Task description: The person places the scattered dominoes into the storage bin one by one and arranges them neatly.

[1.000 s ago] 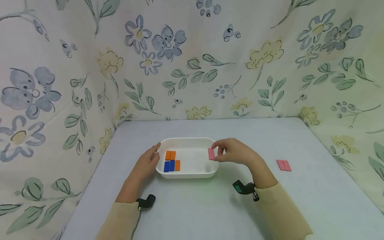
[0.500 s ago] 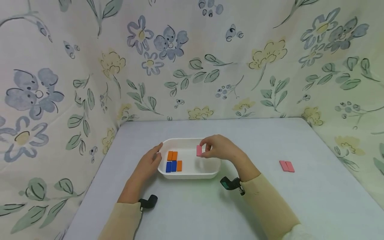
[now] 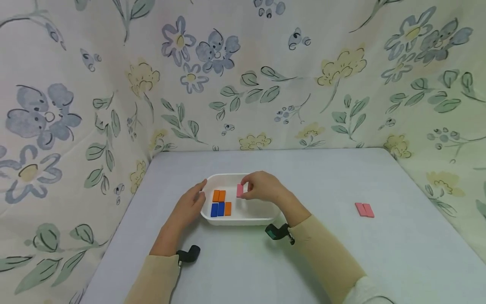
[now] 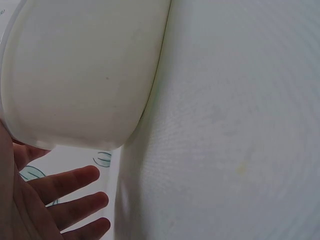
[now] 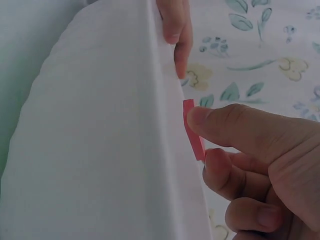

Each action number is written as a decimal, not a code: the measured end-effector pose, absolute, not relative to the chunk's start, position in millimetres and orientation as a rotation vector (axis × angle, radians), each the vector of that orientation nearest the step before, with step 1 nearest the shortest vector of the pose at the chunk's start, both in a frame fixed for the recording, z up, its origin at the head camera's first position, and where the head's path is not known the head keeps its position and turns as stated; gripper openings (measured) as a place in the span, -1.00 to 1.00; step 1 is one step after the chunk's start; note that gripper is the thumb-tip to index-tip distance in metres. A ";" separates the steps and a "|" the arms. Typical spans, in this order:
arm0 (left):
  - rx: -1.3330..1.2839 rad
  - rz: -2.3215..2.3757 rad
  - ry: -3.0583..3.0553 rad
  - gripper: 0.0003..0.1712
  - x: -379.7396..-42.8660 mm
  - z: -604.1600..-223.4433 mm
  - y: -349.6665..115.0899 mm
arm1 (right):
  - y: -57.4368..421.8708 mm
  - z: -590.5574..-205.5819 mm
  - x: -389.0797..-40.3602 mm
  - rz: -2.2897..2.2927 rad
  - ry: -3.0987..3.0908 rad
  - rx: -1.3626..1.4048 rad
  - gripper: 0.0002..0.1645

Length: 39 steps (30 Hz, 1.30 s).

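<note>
A white oval tray (image 3: 243, 222) stands on the table. Between thumb and fingers, my right hand (image 3: 263, 186) pinches a pink tile (image 3: 240, 191) upright over the tray's middle. The right wrist view shows that pink tile (image 5: 193, 131) just beyond the tray's rim, thumb on its face. My left hand (image 3: 188, 204) rests against the tray's left end; in the left wrist view several of its fingers (image 4: 75, 210) stretch out straight beside the outer wall. At the tray's left side lie orange tiles (image 3: 219, 196), two blue tiles (image 3: 218, 209) and another orange tile (image 3: 228, 208).
Two pink tiles (image 3: 364, 210) lie side by side on the table (image 3: 322, 177), well to the right of the tray. A floral cloth (image 3: 250, 84) hangs behind the table and along its sides. Each wrist wears a small black camera.
My right hand has carried the pink tile leftward from the tray's right end to above its middle. The left hand keeps its place at the tray's left end.
</note>
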<state>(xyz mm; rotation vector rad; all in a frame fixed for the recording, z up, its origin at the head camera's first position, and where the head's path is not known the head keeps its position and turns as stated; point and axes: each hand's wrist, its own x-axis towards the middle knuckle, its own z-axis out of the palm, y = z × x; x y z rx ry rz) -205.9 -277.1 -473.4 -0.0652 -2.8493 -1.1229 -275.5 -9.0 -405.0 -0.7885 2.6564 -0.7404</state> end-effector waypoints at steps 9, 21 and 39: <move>-0.058 -1.113 -2.858 -0.37 -204.9 -472.1 -274.8 | -33.1 -415.1 -276.9 -0.727 2.656 -0.709 -0.57; -0.052 -1.117 -2.851 -0.37 -206.6 -475.5 -274.8 | -64.8 -435.3 -283.3 -0.569 2.747 -0.577 -0.54; -0.026 -1.115 -2.849 -0.36 -206.3 -471.9 -275.9 | -72.5 -444.9 -285.9 -0.637 2.707 -0.537 -0.53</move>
